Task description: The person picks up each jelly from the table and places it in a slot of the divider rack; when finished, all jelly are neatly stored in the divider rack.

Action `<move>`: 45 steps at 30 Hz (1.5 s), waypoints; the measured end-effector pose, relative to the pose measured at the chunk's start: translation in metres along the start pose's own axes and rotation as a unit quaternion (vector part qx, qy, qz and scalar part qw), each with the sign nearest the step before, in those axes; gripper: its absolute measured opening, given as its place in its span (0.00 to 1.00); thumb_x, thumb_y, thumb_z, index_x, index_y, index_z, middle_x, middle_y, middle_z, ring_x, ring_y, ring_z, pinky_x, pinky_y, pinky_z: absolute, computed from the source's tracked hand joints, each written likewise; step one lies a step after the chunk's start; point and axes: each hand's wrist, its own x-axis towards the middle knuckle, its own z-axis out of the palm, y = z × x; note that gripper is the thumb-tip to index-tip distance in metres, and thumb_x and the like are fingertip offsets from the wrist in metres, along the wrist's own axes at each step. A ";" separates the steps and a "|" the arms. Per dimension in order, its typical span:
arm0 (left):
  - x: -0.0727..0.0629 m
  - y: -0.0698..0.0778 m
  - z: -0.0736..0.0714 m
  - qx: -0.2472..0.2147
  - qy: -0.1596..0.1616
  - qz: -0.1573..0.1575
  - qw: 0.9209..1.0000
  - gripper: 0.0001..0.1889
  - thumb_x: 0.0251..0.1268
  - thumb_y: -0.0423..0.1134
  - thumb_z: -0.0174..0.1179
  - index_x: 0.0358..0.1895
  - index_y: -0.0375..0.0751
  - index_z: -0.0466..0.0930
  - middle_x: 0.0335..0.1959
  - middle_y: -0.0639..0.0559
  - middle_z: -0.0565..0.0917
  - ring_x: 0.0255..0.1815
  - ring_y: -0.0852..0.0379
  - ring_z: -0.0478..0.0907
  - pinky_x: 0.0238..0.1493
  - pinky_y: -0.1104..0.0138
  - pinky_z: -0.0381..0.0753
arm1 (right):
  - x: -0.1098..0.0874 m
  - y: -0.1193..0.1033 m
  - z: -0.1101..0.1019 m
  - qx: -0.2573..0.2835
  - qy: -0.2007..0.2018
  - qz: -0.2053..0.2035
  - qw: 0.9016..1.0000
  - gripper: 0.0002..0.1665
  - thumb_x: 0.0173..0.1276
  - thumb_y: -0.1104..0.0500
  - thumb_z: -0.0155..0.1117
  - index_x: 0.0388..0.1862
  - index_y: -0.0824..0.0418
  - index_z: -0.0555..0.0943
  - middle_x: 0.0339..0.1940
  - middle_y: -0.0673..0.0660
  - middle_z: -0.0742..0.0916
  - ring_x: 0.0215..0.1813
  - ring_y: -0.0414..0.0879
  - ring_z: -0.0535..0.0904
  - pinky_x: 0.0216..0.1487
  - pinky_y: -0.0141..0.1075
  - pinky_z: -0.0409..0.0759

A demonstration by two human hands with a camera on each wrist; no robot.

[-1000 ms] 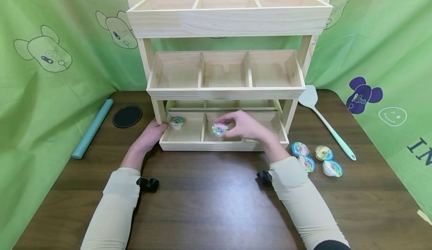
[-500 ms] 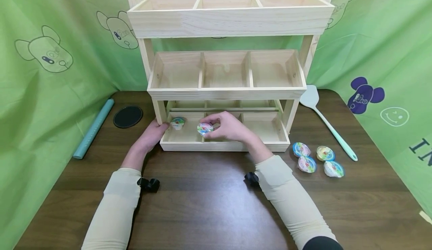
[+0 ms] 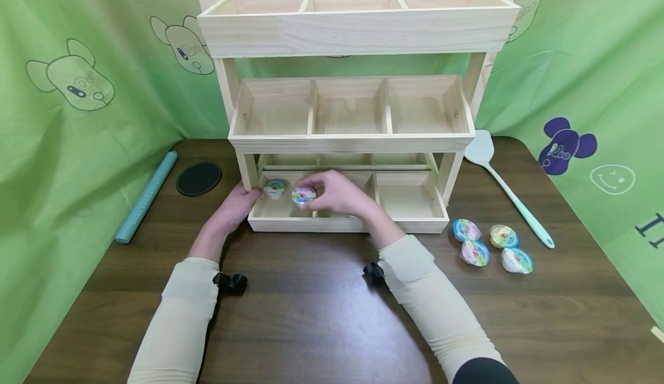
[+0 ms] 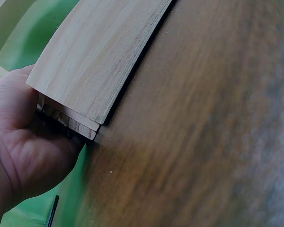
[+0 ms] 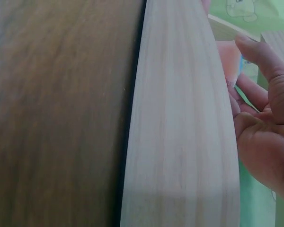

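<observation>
A three-tier wooden shelf [image 3: 358, 32] with divided trays stands at the back of the table. My left hand [image 3: 233, 205] grips the left end of its bottom tray [image 3: 342, 226], thumb over the edge; in the left wrist view the fingers lie hidden behind the wood. Between thumb and fingers, my right hand [image 3: 339, 194] pinches a small jelly cup [image 3: 303, 196] over the bottom tray's left compartment. Just left of it, another jelly cup [image 3: 275, 188] sits in that compartment. The right wrist view shows the held cup [image 5: 228, 61] partly behind the tray's front board.
Several jelly cups [image 3: 474, 253] lie on the table to the right of the shelf. Behind them is a pale spatula [image 3: 510, 194]. At left lie a black disc [image 3: 199, 179] and a light blue cylinder [image 3: 147, 196]. A green cloth [image 3: 57, 159] hangs around the table.
My right hand has carried its jelly cup leftward, from over the middle compartment to over the left one. The left hand has kept its hold on the tray's end.
</observation>
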 end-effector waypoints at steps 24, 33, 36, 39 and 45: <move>0.001 -0.001 -0.001 0.001 0.003 0.005 1.000 0.33 0.76 0.33 0.41 0.79 0.29 0.44 0.74 0.29 0.59 0.70 0.39 0.63 0.70 0.48 0.65 | 0.024 -0.009 0.021 -0.097 -0.031 -0.017 0.995 0.31 0.57 0.57 0.79 0.60 0.62 0.83 0.45 0.53 0.88 0.42 0.43 0.81 0.46 0.32 0.78; 0.001 -0.002 -0.001 0.003 0.004 0.002 1.000 0.32 0.75 0.33 0.42 0.78 0.27 0.46 0.73 0.29 0.60 0.70 0.38 0.64 0.70 0.48 0.65 | 0.029 -0.013 0.029 -0.155 -0.050 -0.037 0.986 0.30 0.59 0.58 0.78 0.60 0.64 0.82 0.48 0.55 0.88 0.47 0.45 0.81 0.52 0.33 0.77; 0.001 -0.001 -0.001 0.000 -0.001 0.004 1.000 0.31 0.76 0.33 0.41 0.78 0.27 0.46 0.73 0.29 0.61 0.70 0.38 0.64 0.70 0.48 0.65 | 0.029 -0.015 0.029 -0.160 -0.061 -0.032 0.985 0.28 0.60 0.59 0.76 0.60 0.64 0.82 0.48 0.55 0.88 0.48 0.45 0.81 0.53 0.34 0.78; 0.001 -0.001 -0.001 -0.004 -0.006 0.003 1.000 0.31 0.76 0.33 0.41 0.78 0.28 0.47 0.72 0.29 0.61 0.70 0.38 0.65 0.70 0.48 0.65 | 0.030 -0.016 0.029 -0.165 -0.075 -0.026 0.983 0.28 0.62 0.60 0.75 0.61 0.64 0.82 0.50 0.55 0.87 0.49 0.45 0.81 0.55 0.35 0.78; 0.001 -0.002 -0.001 -0.003 0.000 0.001 1.000 0.31 0.76 0.33 0.41 0.78 0.28 0.46 0.73 0.30 0.60 0.70 0.39 0.63 0.72 0.48 0.63 | 0.032 -0.016 0.031 -0.191 -0.088 -0.026 0.977 0.29 0.63 0.61 0.75 0.63 0.64 0.81 0.53 0.56 0.87 0.53 0.47 0.81 0.60 0.37 0.77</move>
